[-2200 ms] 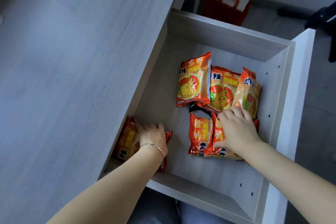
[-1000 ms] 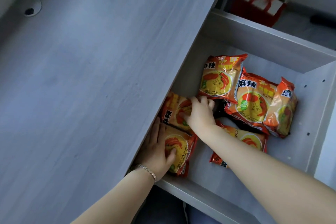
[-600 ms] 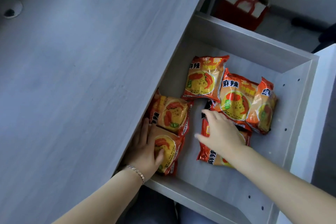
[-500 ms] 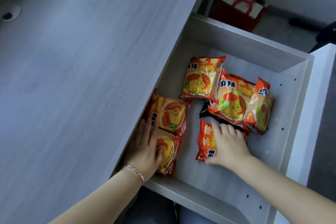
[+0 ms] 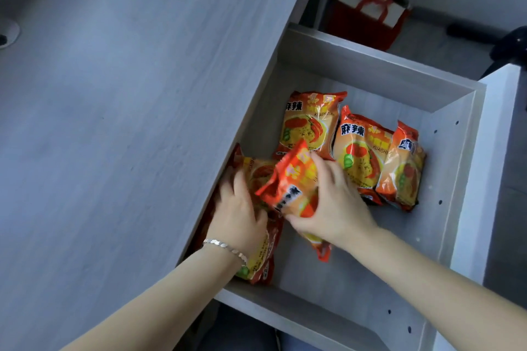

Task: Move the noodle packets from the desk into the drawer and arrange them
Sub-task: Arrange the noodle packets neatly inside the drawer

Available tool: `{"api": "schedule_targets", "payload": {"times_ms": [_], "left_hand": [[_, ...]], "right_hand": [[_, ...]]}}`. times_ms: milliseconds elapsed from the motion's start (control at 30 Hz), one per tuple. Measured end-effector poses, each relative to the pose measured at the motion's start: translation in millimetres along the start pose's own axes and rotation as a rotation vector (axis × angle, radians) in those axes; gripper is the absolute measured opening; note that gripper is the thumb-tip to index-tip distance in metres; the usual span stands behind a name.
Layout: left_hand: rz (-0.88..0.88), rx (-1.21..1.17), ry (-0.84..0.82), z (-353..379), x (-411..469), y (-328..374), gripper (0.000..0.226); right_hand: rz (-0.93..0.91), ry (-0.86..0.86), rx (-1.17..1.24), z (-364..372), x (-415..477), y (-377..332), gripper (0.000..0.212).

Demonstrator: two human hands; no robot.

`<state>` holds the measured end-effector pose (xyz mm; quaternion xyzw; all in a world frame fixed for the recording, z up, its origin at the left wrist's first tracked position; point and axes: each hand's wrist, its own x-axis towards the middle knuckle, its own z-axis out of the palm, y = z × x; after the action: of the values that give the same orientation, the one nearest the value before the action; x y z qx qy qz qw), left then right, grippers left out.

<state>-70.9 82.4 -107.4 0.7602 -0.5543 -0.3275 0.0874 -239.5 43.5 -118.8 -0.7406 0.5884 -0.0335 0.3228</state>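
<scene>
Several orange noodle packets lie in the open grey drawer (image 5: 370,60). My right hand (image 5: 333,205) grips one packet (image 5: 293,182), tilted and lifted off the drawer floor at the middle. My left hand (image 5: 236,211) presses flat on two packets (image 5: 259,262) stacked along the drawer's left side, partly under the desk top. Three more packets stand in a row at the back: one (image 5: 309,122) on the left, one (image 5: 360,148) in the middle, one (image 5: 402,165) on the right. A further packet is mostly hidden under my right hand.
The grey desk top (image 5: 119,122) fills the left and overhangs the drawer's left edge. A red gift bag (image 5: 368,17) stands on the floor beyond the drawer. A dark chair base (image 5: 507,45) shows at the far right. The drawer's near right floor is bare.
My right hand has taken hold of a packet from the middle of the drawer and lifted it leftward towards the left stack. My left hand stays on the left packets.
</scene>
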Motion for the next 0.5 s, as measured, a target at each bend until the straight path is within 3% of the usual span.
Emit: {"api": "schedule_targets", "payload": {"times_ms": [67, 167, 300, 433, 500], "left_hand": [[-0.090, 0.029, -0.011, -2.4, -0.4, -0.3, 0.081], [-0.070, 0.154, 0.009, -0.6, -4.4, -2.8, 0.084], [-0.004, 0.264, -0.017, 2.5, -5.2, -5.0, 0.085], [0.053, 0.201, -0.075, -0.4, 10.7, -3.1, 0.079], [0.150, 0.190, -0.092, 1.4, 29.1, 0.8, 0.076]], "right_hand": [[-0.083, 0.027, -0.051, 2.2, 28.6, -21.5, 0.114], [-0.132, -0.047, -0.142, 20.7, 60.9, -47.4, 0.102], [-0.174, -0.230, 0.197, 36.1, 77.7, -56.9, 0.063], [0.060, -0.015, 0.446, 25.9, 82.8, -21.7, 0.042], [0.112, -0.140, 0.402, 26.5, 82.0, -2.1, 0.040]]}}
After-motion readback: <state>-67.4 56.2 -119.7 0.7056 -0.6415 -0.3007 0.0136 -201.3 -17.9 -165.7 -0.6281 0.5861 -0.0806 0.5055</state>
